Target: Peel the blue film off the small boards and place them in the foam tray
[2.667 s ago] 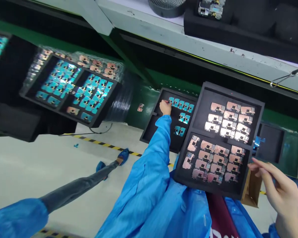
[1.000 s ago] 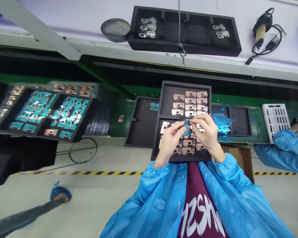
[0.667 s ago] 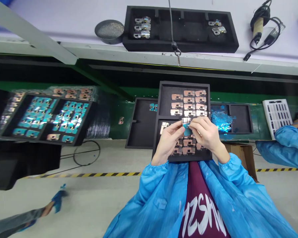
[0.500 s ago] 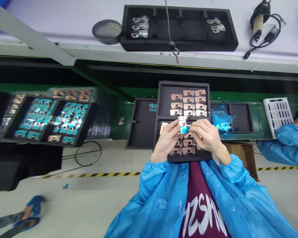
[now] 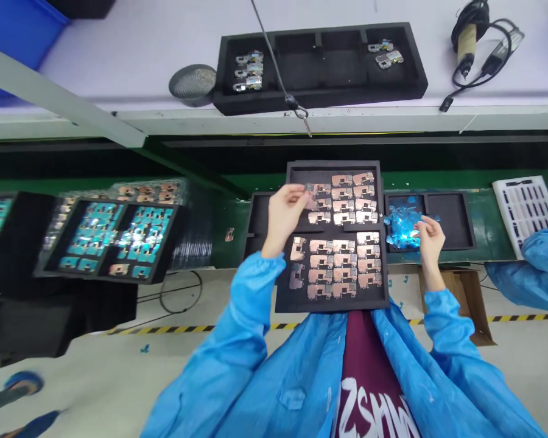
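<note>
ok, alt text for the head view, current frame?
A person's left hand is over a black tray of copper-coloured boards, while the right hand is at blue film scraps in a smaller tray. A white bench spans the top.

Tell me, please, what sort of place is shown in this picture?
Probably an electronics assembly or repair workshop: a black tray of copper-coloured boards, a corded tool on the bench and a yellow-and-black floor stripe suggest it.

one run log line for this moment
left hand: holding copper-coloured board over black tray | right hand: fingertips by blue film scraps
</note>
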Tool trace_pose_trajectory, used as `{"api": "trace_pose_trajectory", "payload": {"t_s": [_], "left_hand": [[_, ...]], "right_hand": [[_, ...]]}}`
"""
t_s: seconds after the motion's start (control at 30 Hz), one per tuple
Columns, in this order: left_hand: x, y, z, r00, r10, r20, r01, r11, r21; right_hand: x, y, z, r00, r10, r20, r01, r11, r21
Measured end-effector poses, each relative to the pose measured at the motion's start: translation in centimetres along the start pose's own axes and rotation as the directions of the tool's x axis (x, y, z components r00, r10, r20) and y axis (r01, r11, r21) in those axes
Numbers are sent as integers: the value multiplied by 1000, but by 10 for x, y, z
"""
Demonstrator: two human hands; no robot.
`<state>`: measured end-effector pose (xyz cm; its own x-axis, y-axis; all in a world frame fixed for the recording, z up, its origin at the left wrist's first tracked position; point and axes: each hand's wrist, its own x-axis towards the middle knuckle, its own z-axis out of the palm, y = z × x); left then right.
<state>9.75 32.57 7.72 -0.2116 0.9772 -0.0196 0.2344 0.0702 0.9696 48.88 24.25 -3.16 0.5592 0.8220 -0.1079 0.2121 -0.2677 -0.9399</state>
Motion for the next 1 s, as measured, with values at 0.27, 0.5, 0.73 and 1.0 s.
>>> {"api": "trace_pose_trajectory", "payload": {"t_s": [0.27,0.5,0.73,1.0], "left_hand": [[123,-22,33,962,81,260,-222,788,575],[111,-28,34,935,173,311,-344,663,665],[119,-25,26,925,124,359,-336,709,620],[112,-30,29,966,50,253,-183,825,536]], "right_hand": [[102,129,-6,944,330,-26,-321,893,-315],[119,159,6,952,302,-59,-274,747,-605],[108,160,8,982,186,35,-98,658,-747],[99,157,14,989,139,45,-48,598,-800]]}}
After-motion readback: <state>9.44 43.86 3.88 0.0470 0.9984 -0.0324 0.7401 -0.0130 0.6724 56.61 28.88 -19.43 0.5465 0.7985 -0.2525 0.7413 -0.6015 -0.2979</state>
